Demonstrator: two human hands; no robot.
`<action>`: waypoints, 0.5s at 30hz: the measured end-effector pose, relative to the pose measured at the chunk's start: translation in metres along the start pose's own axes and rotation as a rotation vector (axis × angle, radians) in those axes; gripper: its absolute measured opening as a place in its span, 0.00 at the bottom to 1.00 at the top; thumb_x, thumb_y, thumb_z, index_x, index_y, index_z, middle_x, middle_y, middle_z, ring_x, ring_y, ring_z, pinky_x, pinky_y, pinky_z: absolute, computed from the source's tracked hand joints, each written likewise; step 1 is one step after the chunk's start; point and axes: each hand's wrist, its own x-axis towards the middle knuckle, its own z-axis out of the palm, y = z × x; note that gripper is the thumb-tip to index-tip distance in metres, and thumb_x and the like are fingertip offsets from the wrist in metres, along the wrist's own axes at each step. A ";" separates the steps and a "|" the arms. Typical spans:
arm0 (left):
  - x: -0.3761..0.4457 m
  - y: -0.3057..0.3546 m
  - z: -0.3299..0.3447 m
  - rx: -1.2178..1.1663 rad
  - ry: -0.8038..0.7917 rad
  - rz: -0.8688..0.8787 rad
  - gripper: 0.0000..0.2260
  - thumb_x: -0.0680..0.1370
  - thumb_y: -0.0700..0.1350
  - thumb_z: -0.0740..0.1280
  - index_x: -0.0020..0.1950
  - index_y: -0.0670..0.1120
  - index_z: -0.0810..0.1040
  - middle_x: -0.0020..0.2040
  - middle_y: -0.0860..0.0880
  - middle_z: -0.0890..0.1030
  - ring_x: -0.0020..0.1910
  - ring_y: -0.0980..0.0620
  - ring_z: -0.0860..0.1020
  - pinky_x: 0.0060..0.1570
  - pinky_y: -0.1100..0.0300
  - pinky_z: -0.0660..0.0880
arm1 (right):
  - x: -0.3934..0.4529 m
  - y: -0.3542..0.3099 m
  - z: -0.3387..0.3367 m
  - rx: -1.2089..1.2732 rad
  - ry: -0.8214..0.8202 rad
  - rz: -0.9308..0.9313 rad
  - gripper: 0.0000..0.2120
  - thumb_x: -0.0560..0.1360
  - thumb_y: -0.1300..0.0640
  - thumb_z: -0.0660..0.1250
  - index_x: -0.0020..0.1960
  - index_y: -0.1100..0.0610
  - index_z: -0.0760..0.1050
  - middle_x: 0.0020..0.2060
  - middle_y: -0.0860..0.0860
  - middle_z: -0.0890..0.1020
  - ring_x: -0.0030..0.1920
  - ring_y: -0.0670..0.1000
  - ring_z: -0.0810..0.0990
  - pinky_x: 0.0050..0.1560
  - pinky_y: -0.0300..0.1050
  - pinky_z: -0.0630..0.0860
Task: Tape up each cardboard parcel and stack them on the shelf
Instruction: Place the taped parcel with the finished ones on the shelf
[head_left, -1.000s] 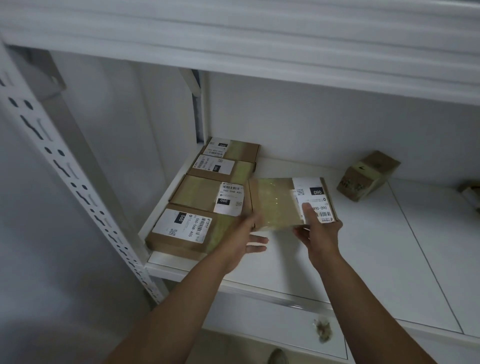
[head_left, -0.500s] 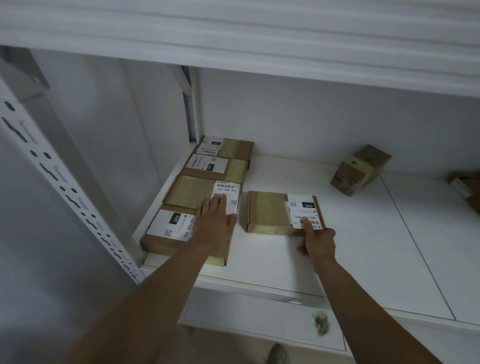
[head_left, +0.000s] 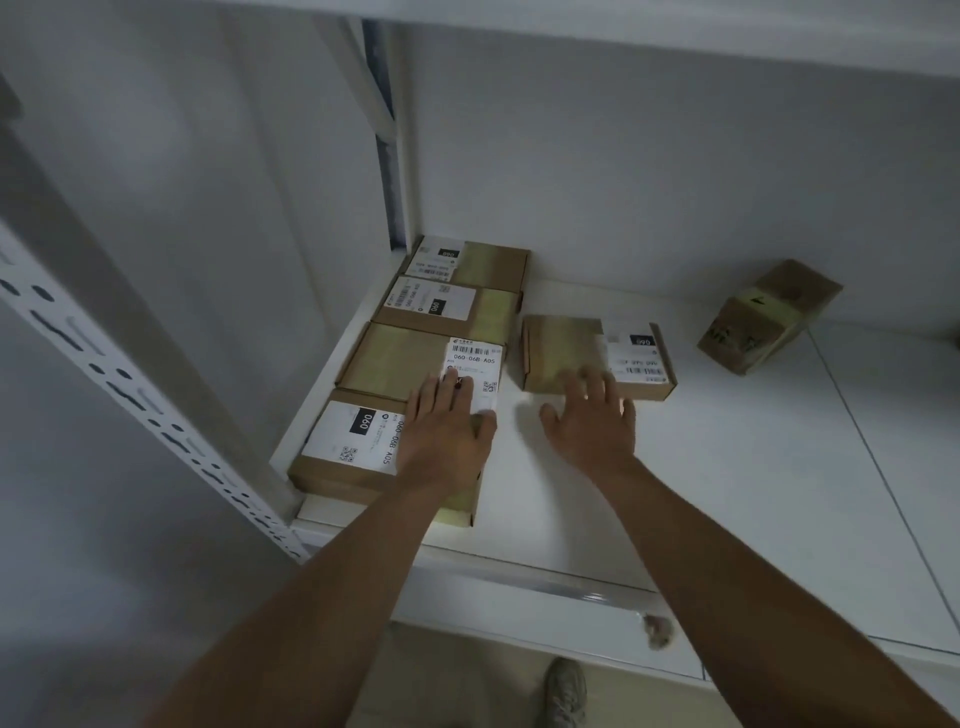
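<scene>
Four flat cardboard parcels are lying in a row along the left edge of the white shelf (head_left: 727, 467), running from its front-left corner to its back-left corner: the front parcel (head_left: 343, 457), the second parcel (head_left: 400, 361), the third parcel (head_left: 447, 312) and the rear parcel (head_left: 467, 262), each touching the next and each carrying a white label on top. A fifth parcel (head_left: 566, 348) is sitting just beside the row to its right, apart from it by a narrow gap, its long axis running left to right and its label at the right end. All are closed, so their contents are staying hidden. The left hand (head_left: 441, 441) is resting flat, fingers straight, across the front parcel and the label of the second, gripping nothing. The right hand (head_left: 592, 421) is spreading open over the shelf with its blurred fingertips at the fifth parcel's near edge; whether they are touching it cannot be told. A small box (head_left: 763, 322) is sitting tilted near the back wall, well apart to the right, its printing too dim to read. A shoe (head_left: 566, 691) is showing below the shelf's front edge.
</scene>
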 end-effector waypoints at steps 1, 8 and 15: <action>0.000 0.000 0.000 -0.001 0.001 -0.003 0.27 0.84 0.57 0.47 0.82 0.49 0.53 0.82 0.48 0.50 0.81 0.49 0.45 0.79 0.51 0.40 | 0.022 0.000 -0.004 0.005 -0.024 0.020 0.29 0.79 0.42 0.56 0.77 0.48 0.56 0.78 0.54 0.57 0.78 0.57 0.51 0.75 0.62 0.56; -0.001 0.001 0.000 -0.013 0.040 -0.005 0.27 0.84 0.57 0.49 0.82 0.49 0.54 0.82 0.49 0.51 0.81 0.49 0.46 0.78 0.53 0.40 | 0.142 -0.015 -0.022 0.021 -0.150 0.010 0.30 0.79 0.43 0.55 0.77 0.57 0.58 0.74 0.61 0.63 0.73 0.64 0.62 0.69 0.58 0.63; -0.003 0.002 -0.001 -0.001 0.037 -0.003 0.29 0.82 0.60 0.49 0.81 0.48 0.57 0.82 0.48 0.54 0.80 0.48 0.48 0.78 0.52 0.42 | 0.164 -0.014 -0.032 0.052 -0.259 -0.058 0.24 0.76 0.40 0.57 0.66 0.54 0.72 0.64 0.59 0.72 0.69 0.65 0.69 0.68 0.60 0.65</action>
